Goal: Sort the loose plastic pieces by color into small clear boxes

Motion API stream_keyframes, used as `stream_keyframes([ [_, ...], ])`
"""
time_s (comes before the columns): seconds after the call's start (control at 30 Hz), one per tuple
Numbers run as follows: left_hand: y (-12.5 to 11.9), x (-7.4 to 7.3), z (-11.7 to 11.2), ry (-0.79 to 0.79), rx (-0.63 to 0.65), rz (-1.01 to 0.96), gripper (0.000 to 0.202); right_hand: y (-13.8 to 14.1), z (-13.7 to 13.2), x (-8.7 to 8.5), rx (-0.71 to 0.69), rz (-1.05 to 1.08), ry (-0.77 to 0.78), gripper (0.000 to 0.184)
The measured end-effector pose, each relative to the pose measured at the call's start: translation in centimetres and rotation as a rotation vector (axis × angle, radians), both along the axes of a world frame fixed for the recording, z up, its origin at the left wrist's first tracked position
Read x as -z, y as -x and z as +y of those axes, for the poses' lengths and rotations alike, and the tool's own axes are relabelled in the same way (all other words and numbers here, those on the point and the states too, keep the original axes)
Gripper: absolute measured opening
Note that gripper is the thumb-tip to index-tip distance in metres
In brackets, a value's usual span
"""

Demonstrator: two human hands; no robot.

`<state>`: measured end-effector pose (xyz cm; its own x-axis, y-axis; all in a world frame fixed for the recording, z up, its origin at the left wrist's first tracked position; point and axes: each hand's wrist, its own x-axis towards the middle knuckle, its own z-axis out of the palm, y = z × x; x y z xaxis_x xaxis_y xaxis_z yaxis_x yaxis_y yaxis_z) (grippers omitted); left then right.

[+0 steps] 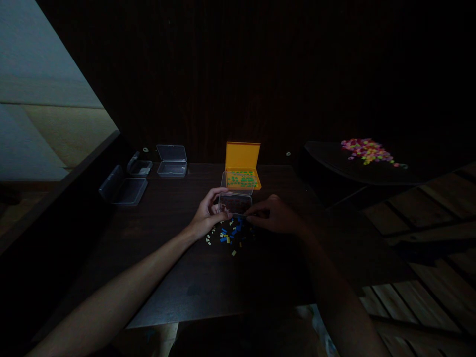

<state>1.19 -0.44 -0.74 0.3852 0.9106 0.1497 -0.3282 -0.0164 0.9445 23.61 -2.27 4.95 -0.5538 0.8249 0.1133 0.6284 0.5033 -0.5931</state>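
My left hand (207, 216) and my right hand (273, 214) rest on a dark wooden table (178, 277), on either side of a small clear plastic box (235, 203) that holds dark reddish pieces. Both hands have their fingertips pinched near the box's front edge. What they pinch is too small and dark to name. Just below the hands lies a scatter of tiny blue, yellow and white bricks (229, 235). Behind the clear box stands an open orange box (242, 171) with green pieces in it.
Three open clear plastic boxes (171, 161) (139, 166) (124, 191) sit at the table's back left. A pile of pink and yellow pieces (366, 150) lies on a dark surface to the right. Wooden slats (427, 218) lie to the right, a pale wall to the left.
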Motion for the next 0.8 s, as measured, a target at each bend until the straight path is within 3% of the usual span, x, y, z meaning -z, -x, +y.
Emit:
stream_keyframes([
  [0.53,-0.03,0.07,0.04,-0.008,-0.009,-0.016,0.061,-0.03,-0.25,-0.38,0.079,0.118,-0.068,0.024],
  [0.7,0.01,0.32,0.23,-0.009,-0.072,-0.019,0.062,-0.44,-0.22,-0.59,0.185,0.238,-0.150,0.022],
  [0.8,0.11,0.45,0.55,-0.011,-0.139,-0.007,0.061,-0.93,0.07,-0.40,0.183,0.223,-0.114,0.017],
])
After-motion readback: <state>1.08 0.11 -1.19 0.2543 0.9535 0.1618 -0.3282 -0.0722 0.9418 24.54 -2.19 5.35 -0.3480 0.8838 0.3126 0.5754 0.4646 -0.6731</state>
